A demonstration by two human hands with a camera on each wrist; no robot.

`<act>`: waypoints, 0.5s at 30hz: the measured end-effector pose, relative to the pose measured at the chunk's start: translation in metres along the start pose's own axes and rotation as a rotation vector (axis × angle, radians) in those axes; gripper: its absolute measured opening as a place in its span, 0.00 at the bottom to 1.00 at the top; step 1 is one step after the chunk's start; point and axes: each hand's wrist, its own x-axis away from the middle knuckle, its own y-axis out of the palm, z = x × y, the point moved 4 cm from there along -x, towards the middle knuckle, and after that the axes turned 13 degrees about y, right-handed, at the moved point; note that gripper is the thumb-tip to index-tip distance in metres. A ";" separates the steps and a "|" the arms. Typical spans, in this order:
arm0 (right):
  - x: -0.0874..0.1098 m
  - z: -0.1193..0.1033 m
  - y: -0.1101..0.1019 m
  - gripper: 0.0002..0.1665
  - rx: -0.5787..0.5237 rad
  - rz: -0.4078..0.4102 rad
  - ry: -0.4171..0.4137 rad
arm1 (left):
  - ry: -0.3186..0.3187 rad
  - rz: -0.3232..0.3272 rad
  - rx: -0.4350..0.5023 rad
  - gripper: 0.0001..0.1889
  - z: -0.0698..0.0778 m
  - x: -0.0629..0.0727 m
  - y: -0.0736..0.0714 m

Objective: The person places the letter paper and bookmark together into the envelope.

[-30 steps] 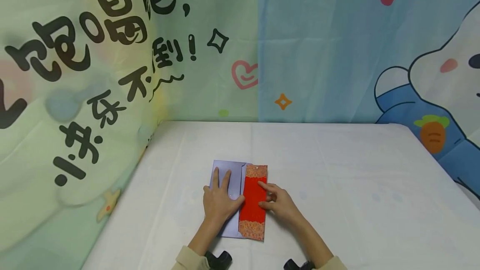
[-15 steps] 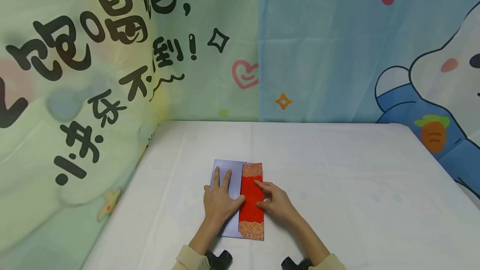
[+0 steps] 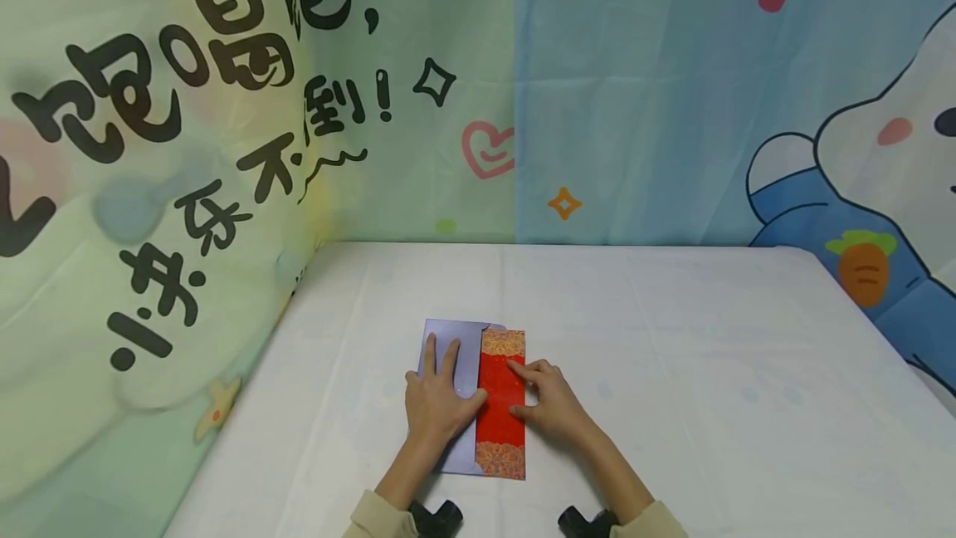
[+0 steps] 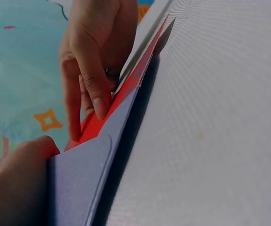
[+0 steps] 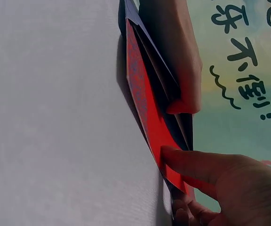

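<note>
A lavender paper envelope [image 3: 469, 351] lies on the white cloth, with a red card [image 3: 499, 405] that has orange patterned ends sticking out of its right side. My left hand [image 3: 439, 405] rests spread on the envelope, its thumb at the edge where the red card comes out. With thumb and fingers, my right hand [image 3: 554, 405] pinches the card's outer edge. From the right wrist view, the envelope's opening [image 5: 161, 94] gapes beside the red card. In the left wrist view the right fingers [image 4: 98, 101] touch the red surface. How deep the card reaches inside is hidden.
White cloth [image 3: 709, 372] covers the table around the hands. Behind it hangs a printed curtain [image 3: 635, 106] with a cartoon character, and at the left another printed sheet [image 3: 149, 272] comes down beside the table's edge. Black wrist mounts [image 3: 436, 519] show below the hands.
The red card has shifted a little left toward the envelope and straightened from a slight tilt. My right hand moved left with it; my left hand has stayed in place.
</note>
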 end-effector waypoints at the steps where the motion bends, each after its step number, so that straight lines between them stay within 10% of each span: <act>1: 0.000 0.000 0.000 0.38 -0.001 -0.008 0.000 | 0.001 0.001 0.001 0.40 0.000 0.000 0.000; 15: -0.004 -0.003 0.008 0.41 -0.037 -0.019 -0.102 | 0.038 0.032 -0.030 0.39 0.002 0.000 -0.002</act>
